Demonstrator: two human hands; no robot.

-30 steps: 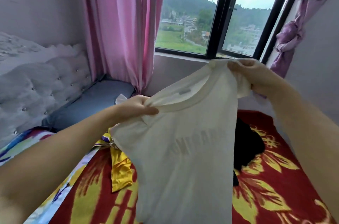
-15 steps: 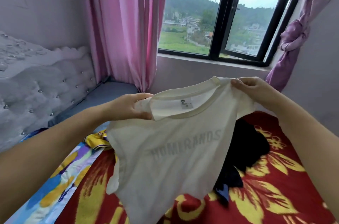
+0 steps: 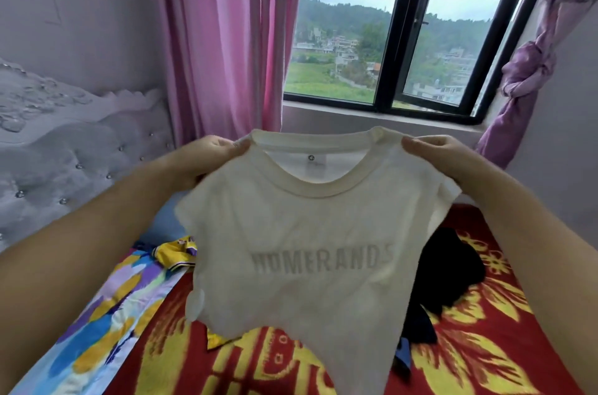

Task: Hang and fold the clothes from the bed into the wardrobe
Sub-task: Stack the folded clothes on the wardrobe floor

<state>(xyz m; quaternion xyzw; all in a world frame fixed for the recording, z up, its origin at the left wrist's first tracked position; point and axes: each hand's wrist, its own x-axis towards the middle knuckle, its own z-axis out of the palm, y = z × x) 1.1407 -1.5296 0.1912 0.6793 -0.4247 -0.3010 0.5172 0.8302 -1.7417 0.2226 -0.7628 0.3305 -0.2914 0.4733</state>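
Note:
A cream T-shirt [image 3: 301,232] with grey lettering hangs spread out in front of me, above the bed. My left hand [image 3: 207,158] grips its left shoulder beside the collar. My right hand [image 3: 443,155] grips the right shoulder at the same height. The collar and inner label face me. Below it, on the red and yellow blanket [image 3: 479,346], lie a black garment [image 3: 449,268] and a yellow and purple garment [image 3: 174,252], both partly hidden by the shirt. The wardrobe is out of view.
A tufted grey headboard [image 3: 64,161] stands at the left. Pink curtains [image 3: 223,48] hang beside a black-framed window [image 3: 388,38]; a knotted purple curtain [image 3: 524,71] hangs at the right. A blue floral sheet [image 3: 106,307] edges the bed's left side.
Both hands have levelled the shirt and pulled it square, so the collar now faces me straight on. My left hand rose and moved to the shoulder.

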